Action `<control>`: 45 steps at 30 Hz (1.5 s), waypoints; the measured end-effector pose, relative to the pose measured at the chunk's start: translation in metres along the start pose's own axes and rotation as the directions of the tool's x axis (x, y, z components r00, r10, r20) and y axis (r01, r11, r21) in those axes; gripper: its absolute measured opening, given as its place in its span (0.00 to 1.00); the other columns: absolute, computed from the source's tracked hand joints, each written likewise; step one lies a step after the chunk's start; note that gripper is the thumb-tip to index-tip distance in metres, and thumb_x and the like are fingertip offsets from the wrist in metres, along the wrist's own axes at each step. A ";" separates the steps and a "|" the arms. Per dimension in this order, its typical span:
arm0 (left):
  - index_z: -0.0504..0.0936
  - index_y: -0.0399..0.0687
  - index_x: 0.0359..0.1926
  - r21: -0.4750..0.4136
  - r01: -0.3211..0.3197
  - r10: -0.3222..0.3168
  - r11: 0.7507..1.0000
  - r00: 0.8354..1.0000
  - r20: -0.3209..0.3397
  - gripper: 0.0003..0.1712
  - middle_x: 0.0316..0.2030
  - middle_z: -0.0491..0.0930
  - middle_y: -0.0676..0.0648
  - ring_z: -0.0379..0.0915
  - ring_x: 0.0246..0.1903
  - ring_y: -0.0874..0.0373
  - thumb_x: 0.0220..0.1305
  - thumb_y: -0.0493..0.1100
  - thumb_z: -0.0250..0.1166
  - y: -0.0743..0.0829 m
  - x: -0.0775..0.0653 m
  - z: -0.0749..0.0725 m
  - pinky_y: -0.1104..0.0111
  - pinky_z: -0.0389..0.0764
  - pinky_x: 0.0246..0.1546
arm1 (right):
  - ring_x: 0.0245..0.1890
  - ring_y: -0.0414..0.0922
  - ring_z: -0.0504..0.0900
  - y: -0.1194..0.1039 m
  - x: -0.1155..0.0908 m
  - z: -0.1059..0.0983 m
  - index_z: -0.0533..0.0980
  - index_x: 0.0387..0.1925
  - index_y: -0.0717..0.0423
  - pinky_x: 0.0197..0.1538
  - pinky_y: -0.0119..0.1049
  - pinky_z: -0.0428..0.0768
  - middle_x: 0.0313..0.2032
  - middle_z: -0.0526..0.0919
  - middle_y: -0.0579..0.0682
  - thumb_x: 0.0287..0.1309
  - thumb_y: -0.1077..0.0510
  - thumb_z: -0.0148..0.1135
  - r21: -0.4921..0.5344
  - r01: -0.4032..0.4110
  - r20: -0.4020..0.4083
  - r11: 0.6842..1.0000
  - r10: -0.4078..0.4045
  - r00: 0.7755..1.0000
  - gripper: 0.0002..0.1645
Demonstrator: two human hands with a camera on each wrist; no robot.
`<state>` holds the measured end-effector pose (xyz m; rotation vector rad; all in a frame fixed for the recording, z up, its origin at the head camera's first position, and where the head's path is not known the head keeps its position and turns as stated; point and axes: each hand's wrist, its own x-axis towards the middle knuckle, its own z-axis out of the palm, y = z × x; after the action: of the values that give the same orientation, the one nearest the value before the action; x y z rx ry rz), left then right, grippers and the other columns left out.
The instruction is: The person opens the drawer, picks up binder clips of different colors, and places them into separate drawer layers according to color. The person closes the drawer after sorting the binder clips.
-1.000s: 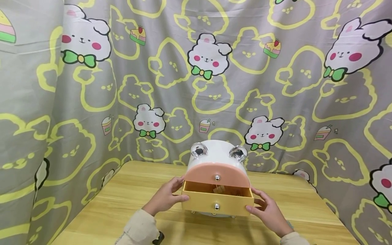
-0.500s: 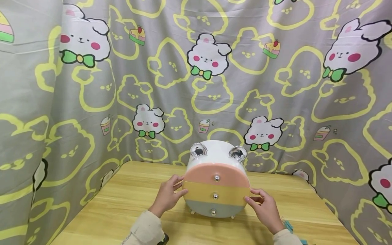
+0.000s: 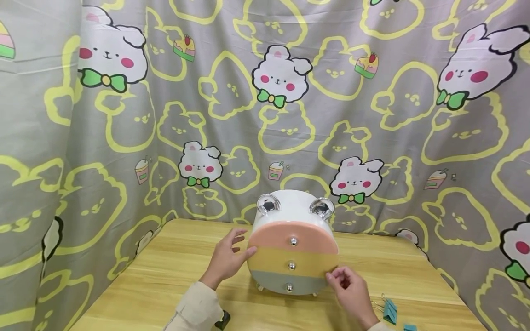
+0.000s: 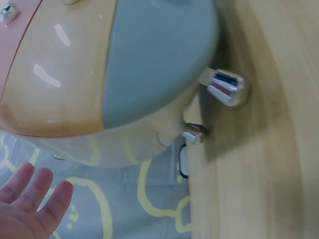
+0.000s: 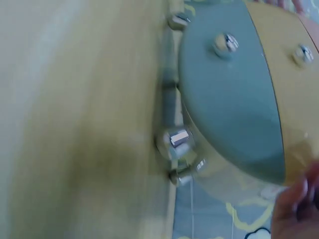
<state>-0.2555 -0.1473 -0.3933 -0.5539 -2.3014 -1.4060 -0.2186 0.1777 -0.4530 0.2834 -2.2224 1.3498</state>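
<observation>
A small round drawer cabinet [image 3: 292, 257] stands on the table, with pink, yellow and grey-green drawer fronts, all closed flush. Each front bears a silver knob [image 3: 291, 265], and two shiny ear-like ornaments [image 3: 269, 203] top the white body. My left hand [image 3: 225, 257] is at the cabinet's left side, fingers spread and thumb near the edge of the yellow front; the left wrist view shows fingertips [image 4: 59, 199] apart from the body. My right hand [image 3: 352, 292] is by the lower right edge of the yellow front, fingers loosely bent and holding nothing.
Teal binder clips [image 3: 390, 311] lie on the wooden table [image 3: 186, 257] to the right of my right hand. A dark object [image 3: 222, 320] shows beside my left sleeve. A patterned curtain [image 3: 232, 115] surrounds the table at the back and sides.
The yellow drawer was pulled out a second ago and went in flush by half a second ago. Since then my left hand has loosened off the side, and my right has moved down.
</observation>
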 end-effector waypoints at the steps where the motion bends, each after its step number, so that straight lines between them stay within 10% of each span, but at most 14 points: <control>1: 0.73 0.47 0.60 0.004 -0.011 0.011 1.000 1.000 0.003 0.32 0.60 0.72 0.39 0.70 0.57 0.37 0.58 0.52 0.72 0.002 0.002 0.000 0.48 0.76 0.49 | 0.21 0.36 0.72 0.001 -0.002 0.003 0.77 0.29 0.57 0.25 0.31 0.72 0.22 0.76 0.43 0.56 0.66 0.68 0.030 0.023 0.092 0.999 -0.026 0.995 0.06; 3: 0.71 0.49 0.63 0.029 -0.058 0.058 0.998 0.998 0.020 0.35 0.62 0.71 0.40 0.68 0.59 0.39 0.57 0.53 0.72 0.007 0.006 0.001 0.46 0.74 0.50 | 0.25 0.36 0.75 0.004 -0.004 0.008 0.78 0.38 0.60 0.28 0.32 0.75 0.27 0.79 0.46 0.58 0.65 0.66 0.098 0.057 0.301 0.993 -0.085 0.950 0.06; 6: 0.69 0.54 0.66 0.067 -0.136 0.131 0.988 0.989 0.071 0.38 0.64 0.69 0.42 0.66 0.61 0.42 0.56 0.53 0.72 0.015 0.017 0.004 0.45 0.72 0.51 | 0.31 0.40 0.80 0.006 -0.002 0.015 0.73 0.55 0.64 0.34 0.34 0.79 0.41 0.81 0.58 0.64 0.63 0.61 0.220 0.026 0.596 0.975 -0.156 0.788 0.19; 9: 0.69 0.58 0.68 0.102 -0.201 0.190 0.974 0.976 0.105 0.41 0.66 0.68 0.43 0.67 0.60 0.44 0.54 0.54 0.73 0.022 0.027 0.007 0.46 0.71 0.53 | 0.39 0.47 0.82 0.005 0.001 0.025 0.66 0.66 0.61 0.39 0.36 0.80 0.51 0.75 0.67 0.66 0.61 0.59 0.277 -0.040 0.726 0.960 -0.182 0.664 0.28; 11: 0.69 0.58 0.68 0.110 -0.214 0.202 0.971 0.973 0.110 0.41 0.66 0.67 0.41 0.66 0.61 0.43 0.53 0.54 0.74 0.025 0.031 0.010 0.45 0.69 0.55 | 0.45 0.51 0.82 0.005 0.002 0.032 0.63 0.68 0.58 0.41 0.36 0.80 0.55 0.73 0.68 0.67 0.60 0.59 0.275 -0.059 0.761 0.960 -0.179 0.623 0.31; 28: 0.69 0.58 0.67 0.164 -0.118 0.111 0.979 0.992 0.053 0.40 0.57 0.77 0.41 0.76 0.46 0.47 0.54 0.48 0.74 0.030 0.029 0.016 0.52 0.74 0.46 | 0.50 0.52 0.80 -0.003 0.004 0.052 0.69 0.62 0.59 0.49 0.35 0.78 0.52 0.78 0.61 0.62 0.60 0.65 0.192 -0.048 0.771 0.980 -0.121 0.625 0.28; 39: 0.69 0.59 0.67 0.163 -0.076 0.067 0.984 0.996 0.060 0.40 0.56 0.77 0.41 0.76 0.43 0.49 0.54 0.49 0.75 0.031 0.027 0.015 0.54 0.74 0.44 | 0.56 0.47 0.77 -0.017 -0.007 0.041 0.70 0.57 0.60 0.52 0.35 0.76 0.57 0.76 0.62 0.62 0.61 0.64 0.267 -0.058 0.836 0.962 -0.201 0.510 0.23; 45: 0.69 0.58 0.67 0.148 -0.074 0.066 0.986 0.996 0.062 0.40 0.56 0.77 0.40 0.76 0.43 0.48 0.54 0.49 0.75 0.032 0.027 0.013 0.54 0.74 0.43 | 0.58 0.45 0.75 -0.025 -0.017 0.033 0.68 0.60 0.65 0.49 0.35 0.78 0.60 0.72 0.66 0.64 0.61 0.62 0.318 -0.127 0.881 0.940 -0.244 0.405 0.25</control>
<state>-0.2635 -0.1183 -0.3609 -0.6287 -2.3837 -1.1866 -0.2043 0.1351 -0.4549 1.6001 -2.6984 1.7920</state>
